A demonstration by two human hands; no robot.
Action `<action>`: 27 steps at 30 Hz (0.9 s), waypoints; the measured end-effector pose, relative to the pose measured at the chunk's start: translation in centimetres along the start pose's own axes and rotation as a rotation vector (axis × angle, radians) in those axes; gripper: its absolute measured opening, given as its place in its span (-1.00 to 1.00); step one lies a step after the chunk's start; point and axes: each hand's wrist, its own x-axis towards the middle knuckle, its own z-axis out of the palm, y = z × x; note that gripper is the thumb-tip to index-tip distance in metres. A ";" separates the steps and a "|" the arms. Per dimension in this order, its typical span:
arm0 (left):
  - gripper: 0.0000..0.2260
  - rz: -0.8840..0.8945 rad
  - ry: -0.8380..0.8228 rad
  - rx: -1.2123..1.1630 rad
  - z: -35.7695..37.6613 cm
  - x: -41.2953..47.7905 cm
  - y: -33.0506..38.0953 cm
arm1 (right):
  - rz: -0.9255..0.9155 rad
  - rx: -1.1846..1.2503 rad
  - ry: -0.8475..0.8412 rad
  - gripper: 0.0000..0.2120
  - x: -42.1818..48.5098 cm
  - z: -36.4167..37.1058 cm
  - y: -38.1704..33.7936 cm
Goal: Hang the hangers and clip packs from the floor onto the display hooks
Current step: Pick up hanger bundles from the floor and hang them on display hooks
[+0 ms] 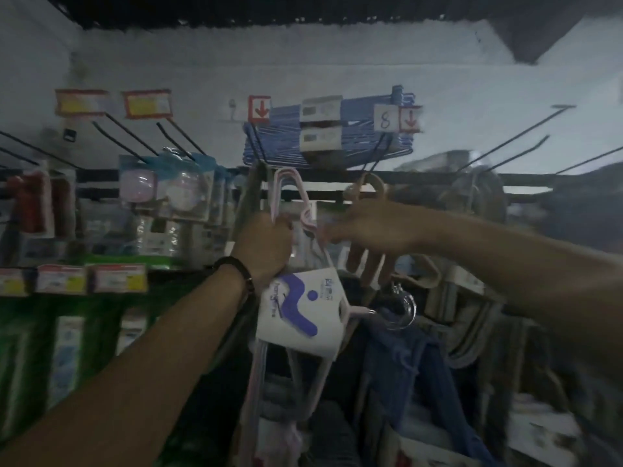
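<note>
My left hand (266,244) is closed around the necks of a pink hanger pack (296,311) wrapped in a white card sleeve with a purple shape. The pack's hooks rise above my fist toward the black display hooks (256,143). To the right, my right hand (367,227) reaches in with its fingers apart, beside a beige hanger bundle (367,190) hanging from a hook. It touches or nearly touches the pink pack; blur hides which. A blue hanger bundle (323,129) hangs higher up.
Long black hooks (515,136) stick out bare at the upper right. Packaged goods (168,190) hang at the left above shelf price tags (91,278). A clear plastic hook (401,308) and blue cloth (404,365) hang below my right hand.
</note>
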 end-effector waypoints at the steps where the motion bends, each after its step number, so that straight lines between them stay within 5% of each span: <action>1: -0.64 0.002 -0.008 -0.044 1.5 -0.4 0.4 | -0.003 -0.029 0.021 -0.52 -1.2 0.3 0.8; 7: -0.65 0.032 -0.082 -0.183 12.1 -6.5 3.7 | -0.007 -0.436 0.372 -0.81 -10.1 0.5 6.5; 11: -0.62 0.008 -0.184 -0.249 19.5 -12.2 6.6 | 0.132 -0.434 0.502 -0.88 -15.9 1.4 13.3; 15: -0.59 0.023 -0.243 -0.250 27.2 -17.8 8.5 | 0.213 -0.432 0.488 -0.97 -21.3 1.7 21.2; 24: -0.79 0.052 -0.358 -0.261 42.7 -32.2 11.7 | 0.222 -0.466 0.505 -0.76 -33.5 0.4 41.1; 27: -0.45 0.142 -0.410 -0.165 47.4 -35.5 10.8 | 0.298 -0.414 0.473 -0.73 -35.9 -0.5 47.8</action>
